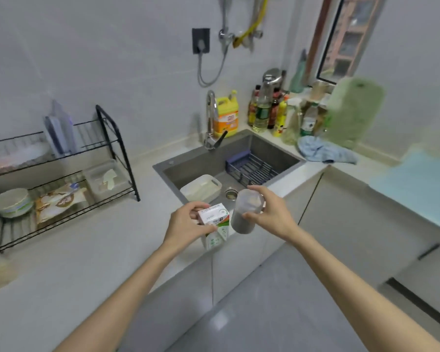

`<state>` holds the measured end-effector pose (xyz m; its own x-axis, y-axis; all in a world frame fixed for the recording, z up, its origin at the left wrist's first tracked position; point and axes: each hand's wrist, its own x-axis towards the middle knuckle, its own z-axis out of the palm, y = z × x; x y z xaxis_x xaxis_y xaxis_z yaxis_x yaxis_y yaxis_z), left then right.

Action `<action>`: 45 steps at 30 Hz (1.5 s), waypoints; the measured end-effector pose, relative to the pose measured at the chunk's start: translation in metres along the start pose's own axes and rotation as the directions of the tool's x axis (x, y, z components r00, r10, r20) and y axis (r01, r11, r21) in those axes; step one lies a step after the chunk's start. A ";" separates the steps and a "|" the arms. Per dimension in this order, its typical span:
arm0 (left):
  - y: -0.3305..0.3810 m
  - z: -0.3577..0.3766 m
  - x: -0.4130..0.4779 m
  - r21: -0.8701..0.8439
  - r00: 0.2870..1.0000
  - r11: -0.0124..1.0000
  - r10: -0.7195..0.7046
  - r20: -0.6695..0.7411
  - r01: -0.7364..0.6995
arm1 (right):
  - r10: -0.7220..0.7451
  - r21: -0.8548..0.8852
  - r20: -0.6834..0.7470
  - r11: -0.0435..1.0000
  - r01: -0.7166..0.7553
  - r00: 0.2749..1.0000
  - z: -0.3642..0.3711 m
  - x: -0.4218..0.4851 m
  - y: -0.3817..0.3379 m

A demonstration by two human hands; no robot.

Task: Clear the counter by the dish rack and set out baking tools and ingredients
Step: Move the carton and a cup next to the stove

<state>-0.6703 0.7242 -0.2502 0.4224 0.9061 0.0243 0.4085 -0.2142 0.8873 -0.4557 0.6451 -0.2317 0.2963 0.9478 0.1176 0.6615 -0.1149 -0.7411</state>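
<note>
Since both hands are loaded at once, the step in hand looks like carrying two ingredients to the open stretch of bench (87, 262) beside the dish rack (117, 148). The left hand (188, 222) grips one white-and-green carton (215, 224) round its top, thumb on the near side. The right hand (267, 214) wraps one translucent cup (245, 217), part filled with something dark, near its rim. Both are held just in front of the sink (264, 146), at the bench's front edge; whether the carton's base touches the bench I cannot tell.

To do it well, I would keep the cup upright, since a lid cannot be made out. I would also set each thing down flat before letting go, well in from the edge and apart from each other.

By count, the rack has two tiers. Its lower tier holds one bowl (10, 205), one printed bag (59, 201) and one clear box (104, 179). The sink holds one white tub (201, 190) and one dark drain basket (252, 168). One yellow jug (226, 115) stands behind the tap, and one blue cloth (323, 152) lies on the bench to the sink's right. The corner bottles are too blurred to count.
</note>
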 end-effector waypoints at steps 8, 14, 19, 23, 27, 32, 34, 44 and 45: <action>0.108 0.204 0.072 -0.030 0.942 0.981 0.193 0.273 -0.192 | 0.206 0.024 -0.245 0.978 -0.207 0.947 -0.168 -0.036 0.144; 0.186 0.339 0.092 -0.096 0.838 0.950 0.307 0.451 -0.296 | 0.329 0.066 -0.413 0.941 -0.333 0.849 -0.265 -0.086 0.224; 0.240 0.450 0.103 -0.131 0.719 0.924 0.364 0.593 -0.359 | 0.445 0.149 -0.550 0.885 -0.441 0.707 -0.333 -0.127 0.286; 0.283 0.535 0.109 -0.192 0.605 0.890 0.427 0.672 -0.415 | 0.505 0.219 -0.638 0.843 -0.491 0.582 -0.383 -0.150 0.332; 0.323 0.626 0.119 -0.233 0.499 0.866 0.454 0.738 -0.442 | 0.532 0.244 -0.710 0.800 -0.548 0.460 -0.436 -0.167 0.384; 0.385 0.736 0.127 -0.306 0.340 0.836 0.481 0.808 -0.455 | 0.549 0.281 -0.776 0.742 -0.609 0.311 -0.511 -0.187 0.444; 0.408 0.775 0.126 -0.330 0.288 0.827 0.488 0.824 -0.455 | 0.551 0.296 -0.792 0.723 -0.624 0.263 -0.541 -0.196 0.462; 0.504 0.938 0.086 -0.408 0.079 0.804 0.484 0.871 -0.432 | 0.520 0.383 -0.854 0.646 -0.660 0.013 -0.655 -0.263 0.537; 0.511 0.953 0.080 -0.412 0.065 0.805 0.482 0.874 -0.428 | 0.513 0.390 -0.858 0.641 -0.661 -0.008 -0.664 -0.272 0.546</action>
<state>0.3434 0.3394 -0.2333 0.9314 -0.3629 0.0265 -0.1851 -0.4097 0.8932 0.2822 0.1267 -0.2295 0.9283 -0.3220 0.1858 -0.0404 -0.5842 -0.8106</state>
